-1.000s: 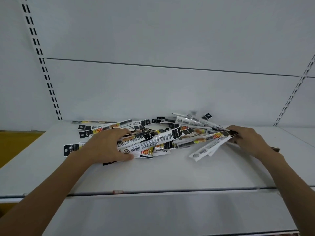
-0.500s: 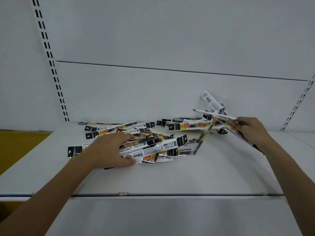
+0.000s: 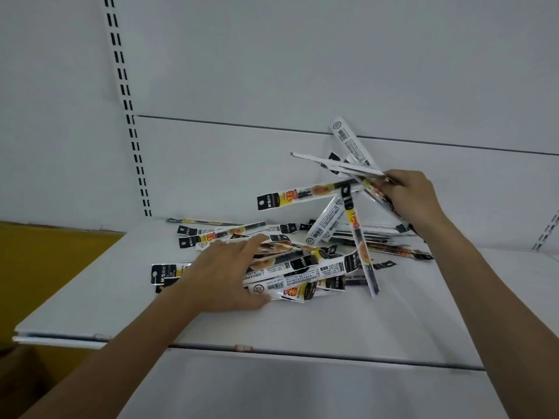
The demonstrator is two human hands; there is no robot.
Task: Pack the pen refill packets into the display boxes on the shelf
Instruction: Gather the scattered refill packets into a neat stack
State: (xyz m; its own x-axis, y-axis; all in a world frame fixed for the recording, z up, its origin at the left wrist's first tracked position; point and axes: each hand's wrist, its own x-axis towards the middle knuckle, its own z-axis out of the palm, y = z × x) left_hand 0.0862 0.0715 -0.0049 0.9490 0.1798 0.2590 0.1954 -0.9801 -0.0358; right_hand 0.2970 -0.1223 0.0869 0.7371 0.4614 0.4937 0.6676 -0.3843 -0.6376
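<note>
Since a moment ago the right hand [image 3: 411, 198] has risen, lifting a fanned bunch [image 3: 348, 167] of packets above the shelf [image 3: 302, 325]; the left hand [image 3: 223, 273] has stayed on the pile [image 3: 314, 267]. Right fingers curl round the bunch's right ends, their tips hidden behind the packets. One packet hangs down, its lower end at the pile's near right edge. Left fingers [image 3: 251, 241] lie straight, pressing flat on the pile's left part and covering packets beneath. Packet print is too blurred to read.
</note>
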